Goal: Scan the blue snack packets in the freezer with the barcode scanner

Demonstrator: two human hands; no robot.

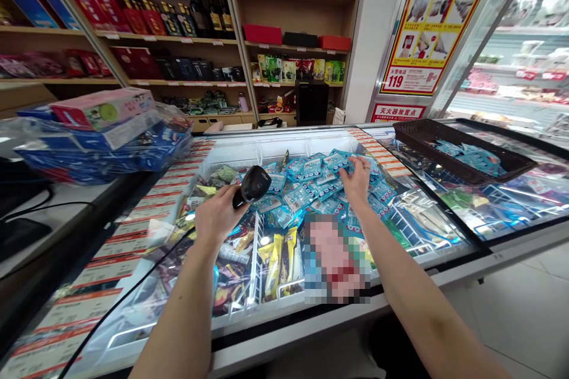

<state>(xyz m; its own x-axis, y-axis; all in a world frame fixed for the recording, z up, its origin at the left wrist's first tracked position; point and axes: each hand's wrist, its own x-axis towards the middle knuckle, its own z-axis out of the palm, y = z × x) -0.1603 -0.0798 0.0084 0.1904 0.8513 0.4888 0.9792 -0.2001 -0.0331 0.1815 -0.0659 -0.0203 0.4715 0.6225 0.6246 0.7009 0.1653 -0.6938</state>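
Observation:
A black corded barcode scanner [253, 183] is gripped in my left hand [219, 211], held over the left part of a heap of small blue packets [299, 194]. The heap spreads across the glass top of a chest freezer [202, 160]. My right hand [357, 177] is at the heap's right side, its fingers bent down onto a blue packet [335, 160]; whether they pinch it is hidden. Under the glass, yellow ice-cream packs [278, 263] lie between white wire dividers. A pixelated patch covers something near the freezer's front edge.
On the right stands a brown basket [515, 169] holding several blue packets. Plastic-wrapped boxes [102, 136] are stacked at the left. The scanner's cord [128, 293] runs across the price labels. Shelves [178, 38] of bottles and boxes rise behind.

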